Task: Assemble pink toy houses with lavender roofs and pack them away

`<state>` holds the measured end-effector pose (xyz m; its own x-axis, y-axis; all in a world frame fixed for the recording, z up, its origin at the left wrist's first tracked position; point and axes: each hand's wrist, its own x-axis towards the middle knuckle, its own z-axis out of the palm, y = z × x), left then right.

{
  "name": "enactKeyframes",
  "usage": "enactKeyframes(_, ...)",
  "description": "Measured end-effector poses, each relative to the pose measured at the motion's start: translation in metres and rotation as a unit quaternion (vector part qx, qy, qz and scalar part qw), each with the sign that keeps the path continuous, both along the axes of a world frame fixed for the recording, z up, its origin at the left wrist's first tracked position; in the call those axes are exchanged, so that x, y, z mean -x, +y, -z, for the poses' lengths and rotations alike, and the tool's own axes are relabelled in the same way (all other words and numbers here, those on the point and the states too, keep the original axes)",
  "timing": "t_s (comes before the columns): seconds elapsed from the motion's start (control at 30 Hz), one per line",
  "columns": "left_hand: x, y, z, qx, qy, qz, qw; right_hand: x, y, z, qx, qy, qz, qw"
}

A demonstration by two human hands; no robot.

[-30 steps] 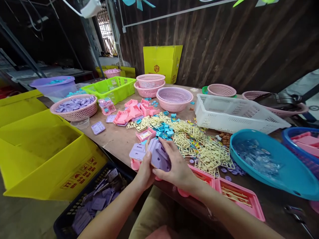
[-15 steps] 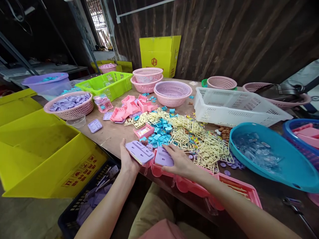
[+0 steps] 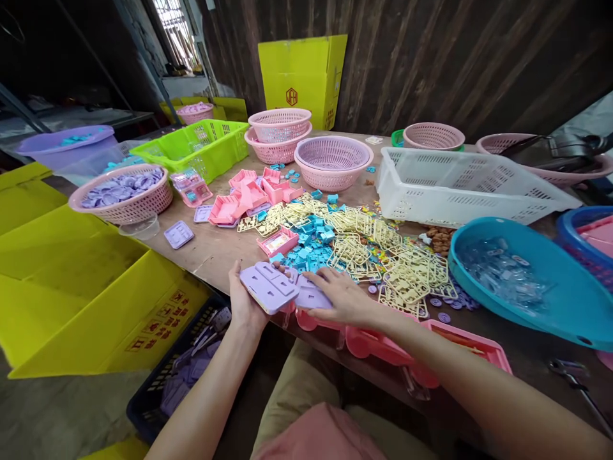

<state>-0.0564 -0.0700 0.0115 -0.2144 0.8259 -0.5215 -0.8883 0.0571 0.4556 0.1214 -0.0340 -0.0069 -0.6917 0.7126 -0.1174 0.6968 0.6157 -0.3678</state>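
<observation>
My left hand [image 3: 242,305] holds a stack of flat purple plastic panels [image 3: 268,286] at the table's near edge. My right hand [image 3: 343,299] lies flat on another purple panel [image 3: 310,296], pressing it onto a pink tray [image 3: 313,317] in a row of pink trays [image 3: 460,342] along the edge. Just beyond my fingers lie small blue pieces [image 3: 309,246] and cream plastic sprues [image 3: 383,262].
A blue basin of clear parts [image 3: 517,281], a white basket [image 3: 460,191], pink baskets [image 3: 332,160] and a green crate [image 3: 201,150] stand on the table. A yellow box [image 3: 81,294] and a dark crate of purple panels [image 3: 186,377] sit lower left.
My hands parted: the left kept the panel stack and drew left, the right laid one purple panel down on a pink tray. The camera view tilted down slightly.
</observation>
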Motion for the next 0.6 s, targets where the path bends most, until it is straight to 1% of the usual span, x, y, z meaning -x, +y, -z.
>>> enactKeyframes(0.1,-0.003,0.000,0.002,-0.009,-0.008,0.004,1.000,-0.005,0.009,0.000,0.049,0.048,0.000,0.998)
enactKeyframes(0.17,-0.002,0.001,0.001,-0.010,-0.006,0.003,1.000,-0.010,0.014,-0.003,0.052,0.071,0.007,0.996)
enactKeyframes(0.23,0.003,0.000,-0.003,-0.004,0.003,0.025,1.000,-0.017,0.019,-0.011,0.052,0.112,0.039,0.992)
enactKeyframes(0.27,0.008,0.000,-0.007,-0.003,0.010,0.049,0.999,-0.022,0.022,-0.015,0.051,0.136,0.066,0.987)
enactKeyframes(0.33,0.017,-0.004,-0.017,-0.019,0.031,0.118,0.992,-0.032,0.027,-0.023,0.037,0.164,0.111,0.980)
enactKeyframes(0.4,0.023,-0.012,-0.028,-0.055,0.074,0.194,0.977,-0.041,0.027,-0.026,0.024,0.150,0.121,0.981)
enactKeyframes(0.43,0.023,-0.016,-0.033,-0.074,0.118,0.232,0.963,-0.044,0.025,-0.025,0.020,0.132,0.112,0.985)
enactKeyframes(0.47,0.020,-0.019,-0.037,-0.092,0.185,0.266,0.941,-0.046,0.022,-0.022,0.013,0.108,0.100,0.989)
enactKeyframes(0.5,0.015,-0.022,-0.040,-0.108,0.278,0.293,0.908,-0.047,0.019,-0.018,0.001,0.081,0.089,0.993)
enactKeyframes(0.53,0.007,-0.024,-0.041,-0.122,0.391,0.307,0.859,-0.046,0.015,-0.013,-0.010,0.053,0.081,0.995)
enactKeyframes(0.57,-0.001,-0.024,-0.040,-0.135,0.511,0.307,0.792,-0.045,0.012,-0.009,-0.018,0.030,0.079,0.996)
enactKeyframes(0.6,-0.010,-0.022,-0.037,-0.145,0.621,0.298,0.711,-0.044,0.010,-0.006,-0.021,0.011,0.084,0.996)
